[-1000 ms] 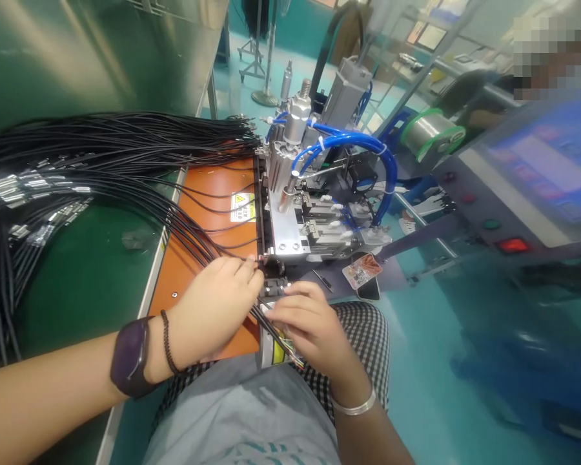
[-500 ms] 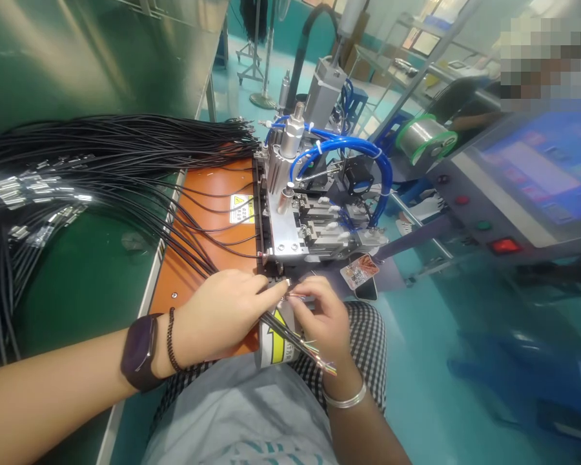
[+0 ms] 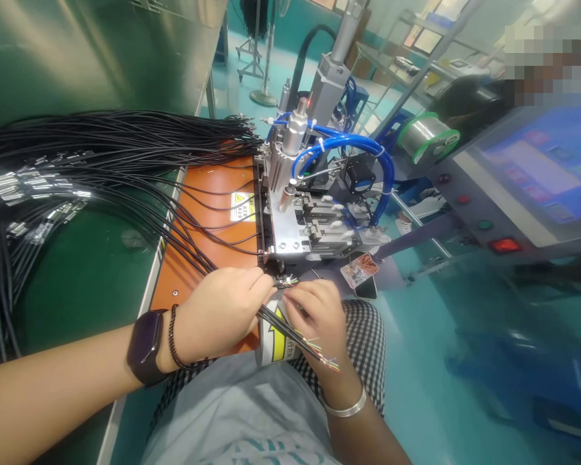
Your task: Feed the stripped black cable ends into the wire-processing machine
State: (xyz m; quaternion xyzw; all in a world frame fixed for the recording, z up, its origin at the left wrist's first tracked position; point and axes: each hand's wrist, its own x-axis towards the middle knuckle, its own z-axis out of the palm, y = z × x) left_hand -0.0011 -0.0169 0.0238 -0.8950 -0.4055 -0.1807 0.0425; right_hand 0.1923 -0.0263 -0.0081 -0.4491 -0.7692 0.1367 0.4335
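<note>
Left hand (image 3: 235, 307)'s closed around a bunch of black cables (image 3: 283, 326), lower centre of the frame; right hand (image 3: 319, 316)'s pinched in by one cable's coloured wires (image 3: 289, 281), exact grip unclear. I'd fan those wires gently, keeping the bunch snug.

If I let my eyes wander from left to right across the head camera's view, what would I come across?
Silvery pieces on the cables, a dark wristwatch, the left hand, the right hand, a green-rimmed spool, a red lit switch.
</note>
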